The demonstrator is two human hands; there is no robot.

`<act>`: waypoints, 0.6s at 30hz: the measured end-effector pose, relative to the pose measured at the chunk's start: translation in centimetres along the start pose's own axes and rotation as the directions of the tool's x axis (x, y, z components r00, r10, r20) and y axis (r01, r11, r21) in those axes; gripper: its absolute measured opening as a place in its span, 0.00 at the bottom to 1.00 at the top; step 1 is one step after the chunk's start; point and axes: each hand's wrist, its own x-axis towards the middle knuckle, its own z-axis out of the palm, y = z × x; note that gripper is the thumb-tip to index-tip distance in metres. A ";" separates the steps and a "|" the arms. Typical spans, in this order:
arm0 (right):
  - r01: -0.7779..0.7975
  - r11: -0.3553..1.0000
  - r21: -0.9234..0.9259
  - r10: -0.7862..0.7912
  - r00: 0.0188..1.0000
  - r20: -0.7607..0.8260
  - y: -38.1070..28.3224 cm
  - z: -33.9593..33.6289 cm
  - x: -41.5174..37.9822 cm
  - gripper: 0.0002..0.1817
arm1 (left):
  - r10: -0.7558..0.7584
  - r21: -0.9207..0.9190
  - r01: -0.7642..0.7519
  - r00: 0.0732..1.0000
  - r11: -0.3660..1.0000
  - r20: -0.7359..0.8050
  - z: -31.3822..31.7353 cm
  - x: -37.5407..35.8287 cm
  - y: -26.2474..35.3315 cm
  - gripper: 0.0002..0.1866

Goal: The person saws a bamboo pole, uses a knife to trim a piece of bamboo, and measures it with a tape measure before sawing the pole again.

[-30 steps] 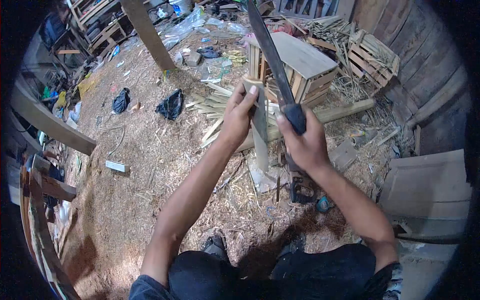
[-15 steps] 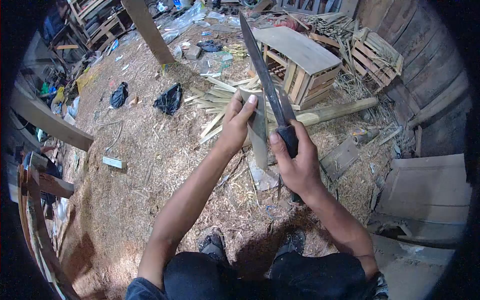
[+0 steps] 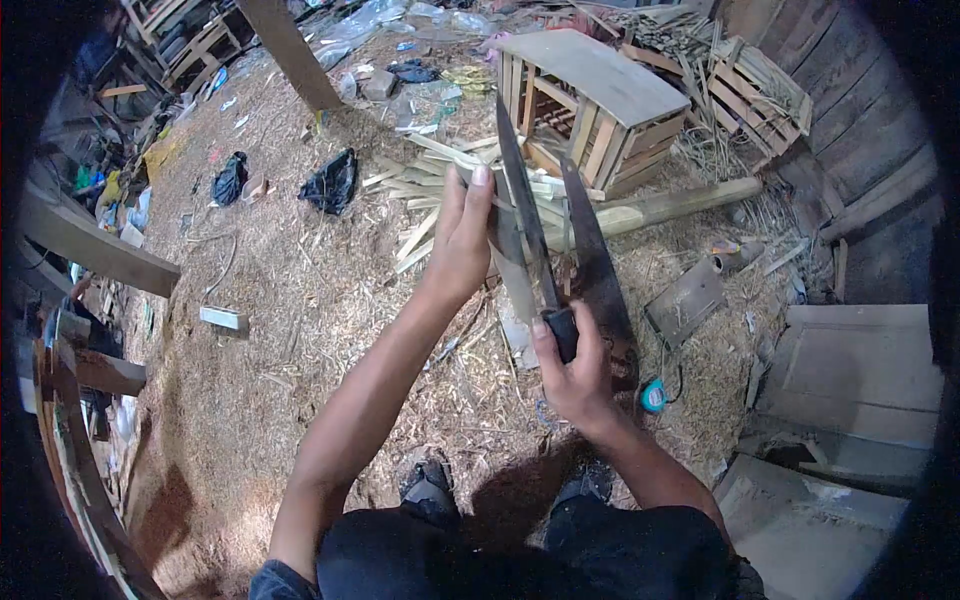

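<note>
My right hand (image 3: pixel 578 372) is closed round the black handle of a machete (image 3: pixel 521 190), its long blade pointing up and away from me. My left hand (image 3: pixel 463 240) grips a flat strip of wood or bamboo (image 3: pixel 515 272), thumb on top, and the strip slants down towards my right hand. The blade runs close along the strip's right side. Just beyond my right hand, a dark handsaw blade (image 3: pixel 592 250) stretches away. A teal tape measure (image 3: pixel 654 395) lies on the ground to its right.
Split strips (image 3: pixel 420 215) lie piled ahead, beside a long bamboo pole (image 3: pixel 680 207). Behind them stands a slatted wooden crate (image 3: pixel 590 75). Black plastic bags (image 3: pixel 331 182) and a small pale block (image 3: pixel 222 318) lie on the shavings. A wooden post (image 3: pixel 290 55) rises at the back.
My right hand and the machete have moved down and slightly left. My left hand has shifted a little left with the strip. The handsaw and the tape measure have come into clearer view.
</note>
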 end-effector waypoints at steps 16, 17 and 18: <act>-0.053 0.997 -0.055 0.053 0.999 0.005 9.8 3.3 -5.6 0.18 | -0.127 -0.276 0.146 0.988 0.950 0.086 -1.5 1.1 -0.3 0.12; -0.142 0.985 -0.093 0.142 0.990 -0.008 11.1 3.5 -6.2 0.18 | -0.124 -0.274 0.152 0.985 0.950 0.117 -1.6 1.1 -0.5 0.12; -0.237 0.963 -0.131 0.236 0.971 -0.023 11.7 3.7 -6.8 0.19 | -0.135 -0.270 0.161 0.984 0.949 0.114 -1.6 0.8 -0.5 0.12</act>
